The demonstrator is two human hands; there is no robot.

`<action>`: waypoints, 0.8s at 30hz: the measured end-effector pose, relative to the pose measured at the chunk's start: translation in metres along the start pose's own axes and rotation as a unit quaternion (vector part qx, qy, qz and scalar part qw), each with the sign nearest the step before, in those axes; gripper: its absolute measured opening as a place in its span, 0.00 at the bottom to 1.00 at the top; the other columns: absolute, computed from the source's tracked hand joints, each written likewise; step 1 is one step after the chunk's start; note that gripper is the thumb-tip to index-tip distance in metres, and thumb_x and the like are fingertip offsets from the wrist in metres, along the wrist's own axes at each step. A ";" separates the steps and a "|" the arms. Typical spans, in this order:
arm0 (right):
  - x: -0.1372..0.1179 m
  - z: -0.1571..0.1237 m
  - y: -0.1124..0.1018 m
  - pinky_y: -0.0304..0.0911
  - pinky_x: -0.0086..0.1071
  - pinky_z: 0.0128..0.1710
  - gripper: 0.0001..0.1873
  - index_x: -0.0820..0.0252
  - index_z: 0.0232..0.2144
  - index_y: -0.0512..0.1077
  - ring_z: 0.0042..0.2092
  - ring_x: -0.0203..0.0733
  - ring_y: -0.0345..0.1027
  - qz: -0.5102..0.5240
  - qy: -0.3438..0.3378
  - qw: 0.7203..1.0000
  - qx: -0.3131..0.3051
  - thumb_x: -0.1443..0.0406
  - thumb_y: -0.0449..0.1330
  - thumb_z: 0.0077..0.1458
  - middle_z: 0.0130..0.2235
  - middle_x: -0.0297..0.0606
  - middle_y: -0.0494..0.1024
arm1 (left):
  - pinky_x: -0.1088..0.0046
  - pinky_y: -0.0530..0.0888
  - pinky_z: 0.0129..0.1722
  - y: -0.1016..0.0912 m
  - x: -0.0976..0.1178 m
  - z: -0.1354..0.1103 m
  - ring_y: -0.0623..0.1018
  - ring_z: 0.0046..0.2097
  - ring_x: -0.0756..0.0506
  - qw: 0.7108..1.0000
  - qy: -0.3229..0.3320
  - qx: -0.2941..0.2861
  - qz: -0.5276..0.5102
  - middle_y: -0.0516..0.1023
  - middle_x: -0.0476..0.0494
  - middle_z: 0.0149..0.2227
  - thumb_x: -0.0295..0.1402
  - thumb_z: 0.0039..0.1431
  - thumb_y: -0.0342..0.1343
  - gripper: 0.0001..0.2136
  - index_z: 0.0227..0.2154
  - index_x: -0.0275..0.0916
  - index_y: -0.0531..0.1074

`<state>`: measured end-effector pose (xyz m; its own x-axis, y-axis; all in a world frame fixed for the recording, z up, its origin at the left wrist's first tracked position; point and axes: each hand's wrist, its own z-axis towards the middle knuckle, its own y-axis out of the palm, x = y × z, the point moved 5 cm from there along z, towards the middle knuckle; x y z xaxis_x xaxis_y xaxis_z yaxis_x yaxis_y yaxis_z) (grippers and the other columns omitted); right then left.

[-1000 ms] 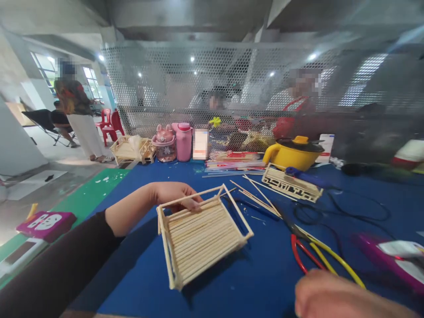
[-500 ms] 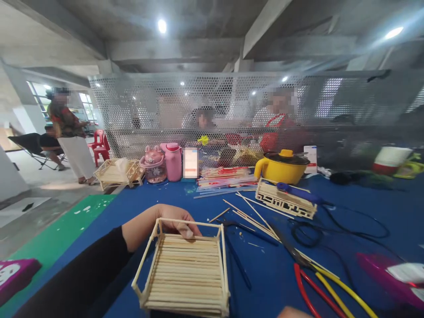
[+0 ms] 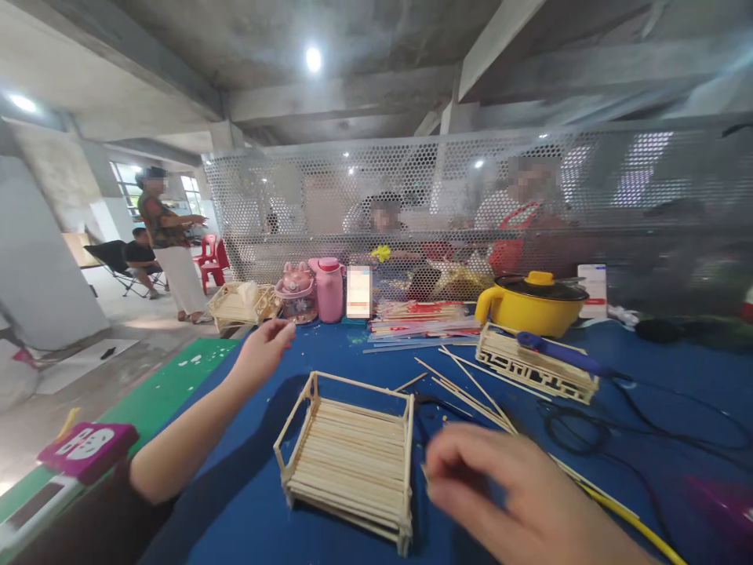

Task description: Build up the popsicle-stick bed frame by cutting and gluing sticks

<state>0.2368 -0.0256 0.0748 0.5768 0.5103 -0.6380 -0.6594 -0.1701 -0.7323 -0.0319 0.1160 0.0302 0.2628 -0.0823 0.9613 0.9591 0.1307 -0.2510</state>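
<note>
A small stick-built tray with raised rails [image 3: 353, 451] rests on the blue tabletop, touched by neither hand. Beyond its far left corner my left hand [image 3: 262, 353] is raised, thumb and fingers pressed together; what they hold, if anything, is too small to make out. To the right of the tray, my right hand [image 3: 506, 479] hovers with its index finger and thumb curled to meet, slightly blurred. Whether something sits in that pinch is hidden. Past the right hand runs a yellow plier handle [image 3: 638, 522]; the hand covers the rest of the pliers.
Loose thin sticks [image 3: 471, 392] lie behind my right hand. A blue glue gun [image 3: 558, 355] leans on another stick-built piece [image 3: 523, 365], its cable curling right. Along the back stand a yellow pot [image 3: 535, 310], a pink jug [image 3: 329, 290] and a phone [image 3: 358, 292] before a perforated screen [image 3: 306, 180].
My left hand has let go of the tray's far rail and moved left and up. My right hand has come in from the bottom edge to beside the tray. The view has swung left.
</note>
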 end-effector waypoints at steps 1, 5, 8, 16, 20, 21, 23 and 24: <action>-0.002 0.013 0.000 0.57 0.25 0.27 0.09 0.56 0.25 0.68 0.28 0.33 0.63 0.011 0.006 1.000 0.003 0.63 0.53 0.56 0.25 0.30 0.72 | 0.73 0.68 0.39 -0.009 0.008 -0.018 0.74 0.37 0.48 0.999 0.025 0.045 0.010 0.75 0.49 0.35 0.51 0.51 0.53 0.20 0.37 0.40 0.69; -0.009 0.060 0.017 0.55 0.26 0.27 0.07 0.59 0.26 0.71 0.28 0.32 0.60 0.080 0.017 0.997 -0.013 0.64 0.56 0.52 0.25 0.30 0.72 | 0.72 0.67 0.41 -0.008 0.044 -0.097 0.74 0.39 0.47 0.960 0.202 0.117 0.157 0.77 0.48 0.34 0.43 0.55 0.54 0.12 0.32 0.40 0.74; -0.015 0.076 0.036 0.56 0.26 0.29 0.07 0.61 0.27 0.72 0.28 0.32 0.61 0.137 0.002 0.990 -0.032 0.63 0.58 0.51 0.26 0.31 0.72 | 0.72 0.68 0.39 0.010 0.054 -0.129 0.74 0.37 0.47 0.943 0.259 0.087 0.189 0.78 0.48 0.32 0.39 0.56 0.55 0.09 0.30 0.42 0.76; -0.030 0.071 0.041 0.56 0.26 0.29 0.07 0.58 0.31 0.74 0.29 0.32 0.62 0.105 -0.097 0.989 -0.027 0.62 0.58 0.53 0.28 0.30 0.74 | 0.75 0.71 0.36 0.018 0.035 -0.149 0.74 0.34 0.49 0.975 0.170 0.143 0.030 0.76 0.50 0.30 0.39 0.55 0.56 0.08 0.28 0.41 0.73; 0.001 0.084 0.004 0.59 0.31 0.36 0.21 0.60 0.47 0.67 0.36 0.38 0.65 0.014 -0.053 0.997 0.054 0.57 0.58 0.53 0.37 0.38 0.74 | 0.72 0.70 0.47 0.005 0.002 -0.182 0.72 0.49 0.44 0.944 0.115 0.301 -0.066 0.74 0.47 0.43 0.43 0.53 0.55 0.10 0.26 0.41 0.71; 0.014 0.088 0.000 0.59 0.32 0.35 0.22 0.62 0.48 0.65 0.36 0.38 0.65 -0.004 -0.019 0.999 0.047 0.56 0.55 0.55 0.38 0.40 0.74 | 0.69 0.67 0.52 0.008 -0.010 -0.188 0.69 0.54 0.42 0.949 0.077 0.298 -0.073 0.72 0.46 0.49 0.44 0.53 0.56 0.11 0.26 0.41 0.71; 0.035 0.094 0.003 0.59 0.31 0.32 0.22 0.65 0.49 0.63 0.34 0.38 0.66 -0.009 0.049 0.998 -0.026 0.55 0.52 0.57 0.36 0.42 0.74 | 0.63 0.62 0.58 0.019 -0.034 -0.197 0.62 0.60 0.38 0.955 0.005 0.271 -0.120 0.69 0.43 0.55 0.47 0.50 0.57 0.13 0.25 0.41 0.71; 0.042 0.096 0.008 0.59 0.30 0.30 0.22 0.65 0.49 0.63 0.33 0.37 0.66 0.000 0.073 0.995 -0.073 0.55 0.51 0.58 0.35 0.41 0.74 | 0.61 0.60 0.59 0.025 -0.043 -0.199 0.61 0.62 0.37 0.958 -0.027 0.248 -0.141 0.68 0.42 0.56 0.48 0.50 0.57 0.14 0.25 0.41 0.71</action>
<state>0.2092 0.0749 0.0648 0.6476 0.3838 -0.6583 -0.5885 -0.2968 -0.7520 0.0019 -0.0740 -0.0406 -0.0184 -0.1349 0.9907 0.8196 0.5654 0.0922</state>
